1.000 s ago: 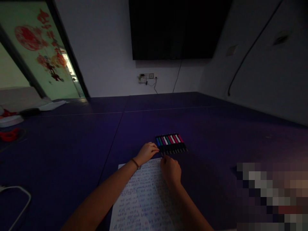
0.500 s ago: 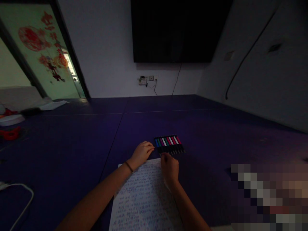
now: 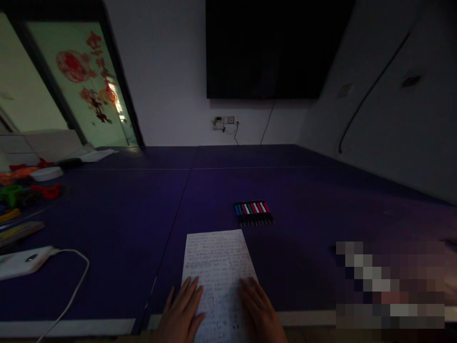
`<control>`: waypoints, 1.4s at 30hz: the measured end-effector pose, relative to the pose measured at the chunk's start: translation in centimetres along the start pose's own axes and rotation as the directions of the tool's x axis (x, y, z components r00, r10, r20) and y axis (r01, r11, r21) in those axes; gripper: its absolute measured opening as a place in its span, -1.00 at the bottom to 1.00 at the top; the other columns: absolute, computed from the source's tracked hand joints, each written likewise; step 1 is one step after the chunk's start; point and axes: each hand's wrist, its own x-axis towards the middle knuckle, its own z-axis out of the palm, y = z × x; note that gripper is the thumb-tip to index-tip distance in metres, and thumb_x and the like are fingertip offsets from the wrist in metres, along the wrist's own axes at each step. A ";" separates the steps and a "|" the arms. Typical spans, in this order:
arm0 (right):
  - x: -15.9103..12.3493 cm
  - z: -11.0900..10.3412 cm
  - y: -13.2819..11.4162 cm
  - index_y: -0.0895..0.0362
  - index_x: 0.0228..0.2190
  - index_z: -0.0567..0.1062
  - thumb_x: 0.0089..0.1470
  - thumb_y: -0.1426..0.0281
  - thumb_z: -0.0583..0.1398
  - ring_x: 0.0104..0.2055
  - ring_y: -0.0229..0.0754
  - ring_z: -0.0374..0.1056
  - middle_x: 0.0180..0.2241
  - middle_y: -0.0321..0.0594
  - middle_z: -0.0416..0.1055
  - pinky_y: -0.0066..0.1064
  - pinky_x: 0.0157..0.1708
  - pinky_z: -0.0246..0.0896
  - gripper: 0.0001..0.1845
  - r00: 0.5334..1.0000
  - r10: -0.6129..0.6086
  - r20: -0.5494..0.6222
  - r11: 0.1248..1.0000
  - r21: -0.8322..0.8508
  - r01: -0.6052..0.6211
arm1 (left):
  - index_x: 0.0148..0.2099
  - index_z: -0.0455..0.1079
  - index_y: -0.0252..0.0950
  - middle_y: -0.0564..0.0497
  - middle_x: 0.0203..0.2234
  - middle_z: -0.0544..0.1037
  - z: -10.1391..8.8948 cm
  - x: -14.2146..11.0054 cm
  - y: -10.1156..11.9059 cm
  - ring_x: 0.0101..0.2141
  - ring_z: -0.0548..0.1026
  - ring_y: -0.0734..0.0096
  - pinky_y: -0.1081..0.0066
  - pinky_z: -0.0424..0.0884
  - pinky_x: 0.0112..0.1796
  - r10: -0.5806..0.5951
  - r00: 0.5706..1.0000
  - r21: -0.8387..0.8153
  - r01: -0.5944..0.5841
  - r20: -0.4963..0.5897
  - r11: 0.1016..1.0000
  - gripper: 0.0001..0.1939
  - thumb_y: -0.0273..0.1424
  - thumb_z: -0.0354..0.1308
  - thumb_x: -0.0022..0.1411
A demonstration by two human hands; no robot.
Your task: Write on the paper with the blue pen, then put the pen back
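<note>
A sheet of paper (image 3: 217, 257) covered in handwriting lies on the dark purple table (image 3: 135, 214), its near end reaching the table's front edge. On the sheet's left side rests my left hand (image 3: 182, 309), fingers spread and holding nothing. My right hand (image 3: 262, 309) lies over the right side of the sheet, fingers stretched out and slightly blurred. Beyond the paper's far edge a row of pens (image 3: 253, 213) with blue, green, purple, white and red barrels lies side by side, apart from both hands.
At left lie a white power bank (image 3: 26, 263) with a white cable (image 3: 84, 274), a white roll (image 3: 47, 173) and red scissor-like handles (image 3: 48, 191). A black screen (image 3: 274, 47) hangs on the far wall. A pixelated patch (image 3: 389, 286) hides the right front.
Both hands have drawn back from near the pens to the near part of the paper and lie flatter. The right hand's fingers have opened. The view has shifted left.
</note>
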 end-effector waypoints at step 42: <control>5.9 1.6 0.7 0.08 -0.04 0.39 0.11 0.40 0.03 0.17 -0.08 0.01 0.07 -0.23 0.23 -0.19 0.07 0.09 -0.64 0.993 0.087 0.085 0.996 -0.039 -0.084 | 0.22 -0.01 -0.08 0.05 0.16 0.17 -1.1 5.1 -2.5 0.15 0.11 0.29 0.03 0.06 0.08 -0.174 0.966 0.017 0.174 0.192 0.985 -0.55 -0.37 -0.21 0.29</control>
